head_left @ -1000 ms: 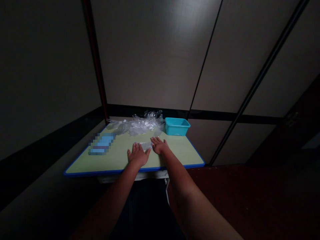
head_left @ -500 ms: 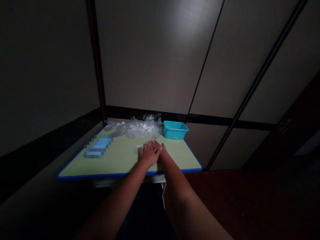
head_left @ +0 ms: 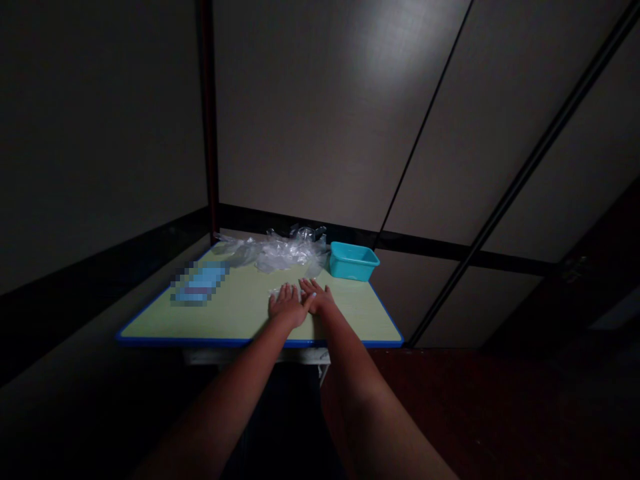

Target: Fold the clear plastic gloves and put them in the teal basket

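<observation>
My left hand [head_left: 289, 307] lies flat, fingers stretched forward, pressing on a small clear plastic bag [head_left: 273, 292] on the table. Beside it my right hand [head_left: 317, 296] is also open and flat, its fingers pointing away from me. The left thumb reaches across to touch or overlap the right hand. Most of the bag is hidden beneath the hands. Just beyond them, a loose heap of clear plastic bags [head_left: 287, 253] spreads along the back of the table.
The small table [head_left: 225, 323] has a pale yellow-green top with a blue edge. A turquoise plastic basket [head_left: 354, 261] stands at its back right corner. At the left lies a pixelated blue item [head_left: 201, 283]. A panelled wall [head_left: 320, 133] rises behind the table.
My left hand has slid a little to the left, so the two hands overlap less than before. The camera view has shifted slightly.
</observation>
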